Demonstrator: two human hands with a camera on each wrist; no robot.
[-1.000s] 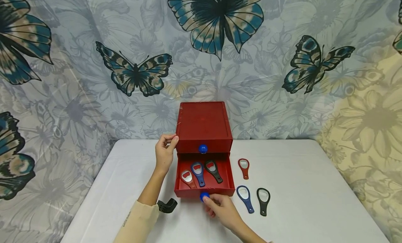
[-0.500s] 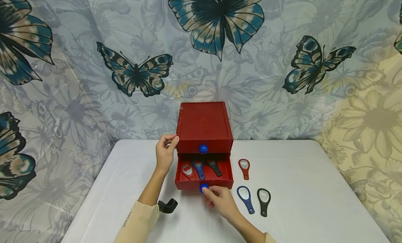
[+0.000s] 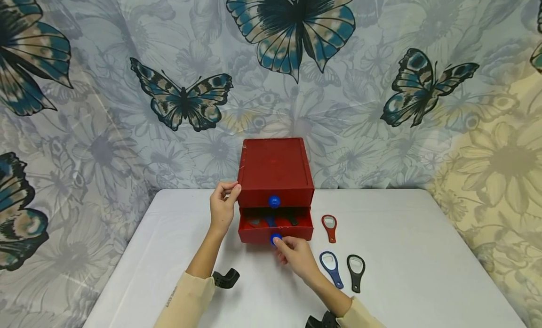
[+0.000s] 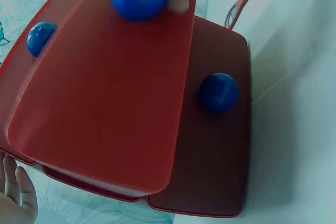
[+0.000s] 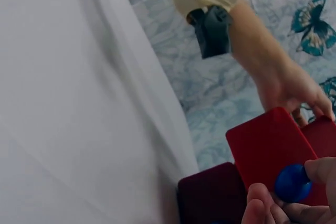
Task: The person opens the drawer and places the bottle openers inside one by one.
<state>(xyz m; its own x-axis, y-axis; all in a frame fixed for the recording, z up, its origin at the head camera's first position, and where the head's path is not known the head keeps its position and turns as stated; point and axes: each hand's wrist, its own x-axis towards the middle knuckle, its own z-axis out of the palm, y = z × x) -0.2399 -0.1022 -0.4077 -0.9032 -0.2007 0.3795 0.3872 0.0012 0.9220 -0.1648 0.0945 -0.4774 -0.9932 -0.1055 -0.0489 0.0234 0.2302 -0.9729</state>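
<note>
A red drawer cabinet (image 3: 275, 165) with blue knobs stands on the table. Its middle drawer (image 4: 100, 98) is partly pulled out, with red, blue and black bottle openers showing dimly inside, mostly in shadow. My right hand (image 3: 296, 255) pinches this drawer's blue knob (image 5: 293, 183) between thumb and fingers. My left hand (image 3: 222, 205) rests against the cabinet's left side near the front edge, fingers fairly straight. To the right of the cabinet lie a red bottle opener (image 3: 329, 228), a blue bottle opener (image 3: 331, 270) and a black bottle opener (image 3: 356, 273).
A top drawer knob (image 3: 274, 202) and a bottom drawer knob (image 4: 219, 92) sit above and below the pulled-out drawer. Behind the white table (image 3: 394, 234) hangs a butterfly-patterned cloth (image 3: 305, 107). A black wrist mount (image 3: 226, 278) sticks out beside the left forearm.
The right hand has pushed the middle drawer partway back into the cabinet, so the bottle openers inside are now mostly covered. The left hand has stayed in place.
</note>
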